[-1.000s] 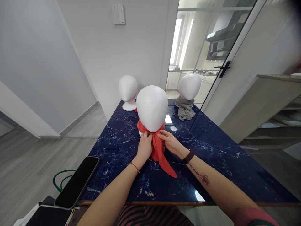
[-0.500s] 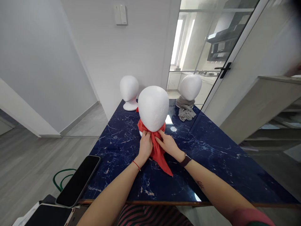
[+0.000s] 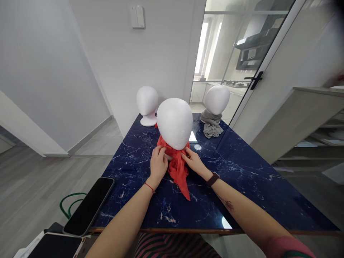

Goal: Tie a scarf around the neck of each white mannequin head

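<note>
In the middle of the head view stands a white foam mannequin head (image 3: 174, 122), with a red scarf (image 3: 178, 172) wrapped around its neck. The scarf is gathered at the front, and its loose end hangs down onto the tabletop. My left hand (image 3: 158, 163) pinches the scarf at the left side of the neck, fingers closed. On the opposite side my right hand (image 3: 195, 161) grips the cloth beside the gathered front, thumb and fingers together. Part of the neck and base is hidden by the scarf and my hands.
A dark blue marbled table (image 3: 129, 182) carries a bare foam head (image 3: 147, 102) at back left and another head (image 3: 217, 99) with a grey scarf (image 3: 212, 125) at back right. A phone (image 3: 90, 206) lies at the left edge. A glass door (image 3: 242, 53) stands behind.
My left hand has moved left, away from the front gather to the side of the neck. The scarf's hanging end has shifted left and looks more bunched.
</note>
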A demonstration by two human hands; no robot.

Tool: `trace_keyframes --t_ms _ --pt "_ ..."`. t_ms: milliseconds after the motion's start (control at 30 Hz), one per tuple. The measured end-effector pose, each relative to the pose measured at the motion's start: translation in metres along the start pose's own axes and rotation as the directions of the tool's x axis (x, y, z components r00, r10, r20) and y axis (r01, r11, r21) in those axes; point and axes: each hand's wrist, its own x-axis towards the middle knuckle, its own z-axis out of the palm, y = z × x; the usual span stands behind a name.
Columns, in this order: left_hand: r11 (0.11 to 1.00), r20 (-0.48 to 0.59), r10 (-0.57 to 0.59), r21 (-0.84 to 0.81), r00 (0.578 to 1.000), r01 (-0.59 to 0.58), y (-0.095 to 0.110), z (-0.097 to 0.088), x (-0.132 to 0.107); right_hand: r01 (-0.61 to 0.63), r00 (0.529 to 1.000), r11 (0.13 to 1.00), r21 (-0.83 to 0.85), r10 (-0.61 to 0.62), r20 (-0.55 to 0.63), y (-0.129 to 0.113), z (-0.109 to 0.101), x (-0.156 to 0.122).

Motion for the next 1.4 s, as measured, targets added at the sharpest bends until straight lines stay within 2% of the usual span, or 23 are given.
trace_keyframes --t_ms 100,167,267,400,467,567,633,667,700,733,767,833,867,900,967,1033,1167,1233,1300,1400 --pt "0.979 0.117 0.158 0.11 0.981 -0.17 -0.013 -0.001 0.005 -0.031 0.999 0.986 0.161 0.026 0.032 0.003 0.0 -0.001" --pt "0.957 0.181 0.195 0.182 0.964 -0.227 -0.016 -0.001 0.008 -0.048 0.998 0.969 0.241 0.039 0.043 0.004 0.0 0.0" --pt "0.935 0.205 0.179 0.268 0.962 -0.231 -0.016 0.001 0.011 -0.047 0.999 0.951 0.304 0.045 0.014 0.005 0.0 0.002" --pt "0.936 0.137 0.122 0.315 0.983 -0.16 -0.019 0.003 0.015 -0.01 0.997 0.95 0.313 0.033 -0.067 0.005 0.0 0.004" --pt "0.954 0.124 0.111 0.265 0.986 -0.141 -0.022 0.004 0.015 -0.012 0.999 0.961 0.276 0.025 -0.045 0.003 -0.001 0.003" --pt "0.989 0.101 0.103 0.096 0.99 -0.113 -0.023 0.004 0.014 -0.026 1.0 0.991 0.132 0.027 -0.006 0.0 -0.003 -0.001" --pt "0.999 0.017 0.04 -0.035 0.999 -0.04 -0.022 0.005 0.012 -0.065 0.995 0.997 0.036 0.067 -0.076 0.002 -0.005 -0.003" --pt "0.995 -0.047 -0.03 -0.098 0.998 0.025 -0.022 0.005 0.011 -0.096 0.986 0.995 0.019 0.098 -0.137 0.003 -0.007 -0.003" --pt "0.979 -0.106 -0.13 -0.169 0.986 0.111 -0.023 0.006 0.01 -0.129 0.97 0.991 0.023 0.131 -0.205 0.005 -0.009 -0.003" --pt "0.938 -0.141 -0.266 -0.267 0.954 0.222 -0.025 0.008 0.009 -0.156 0.95 0.987 0.037 0.16 -0.267 0.007 -0.011 -0.001" --pt "0.863 -0.136 -0.412 -0.377 0.901 0.337 -0.028 0.009 0.009 -0.166 0.929 0.985 0.047 0.173 -0.327 0.008 -0.014 0.001" --pt "0.649 -0.014 -0.628 -0.562 0.778 0.514 -0.034 0.013 0.009 -0.13 0.894 0.991 0.02 0.126 -0.43 0.009 -0.02 0.009" --pt "0.549 0.072 -0.675 -0.617 0.735 0.564 -0.037 0.015 0.01 -0.084 0.888 0.996 -0.016 0.067 -0.455 0.007 -0.022 0.014" --pt "0.476 0.148 -0.687 -0.649 0.711 0.594 -0.04 0.017 0.012 -0.026 0.89 0.998 -0.054 -0.001 -0.455 0.006 -0.024 0.019" --pt "0.408 0.248 -0.664 -0.671 0.705 0.62 -0.043 0.02 0.016 0.076 0.907 0.992 -0.103 -0.112 -0.406 0.003 -0.025 0.03" --pt "0.343 0.32 -0.65 -0.686 0.689 0.642 -0.043 0.021 0.02 0.085 0.929 0.991 -0.106 -0.118 -0.351 0.004 -0.022 0.039" --pt "0.228 0.398 -0.672 -0.691 0.624 0.686 -0.041 0.024 0.03 -0.067 0.949 0.997 0.045 0.078 -0.305 0.018 -0.009 0.049" --pt "0.193 0.414 -0.686 -0.69 0.598 0.698 -0.04 0.025 0.032 -0.076 0.945 0.985 0.157 0.121 -0.305 0.025 -0.004 0.048" --pt "0.189 0.408 -0.695 -0.691 0.592 0.698 -0.038 0.026 0.032 -0.08 0.929 0.953 0.291 0.177 -0.326 0.03 -0.003 0.047" --pt "0.228 0.372 -0.701 -0.692 0.609 0.685 -0.034 0.028 0.029 -0.17 0.888 0.866 0.471 0.342 -0.307 0.036 -0.003 0.045"
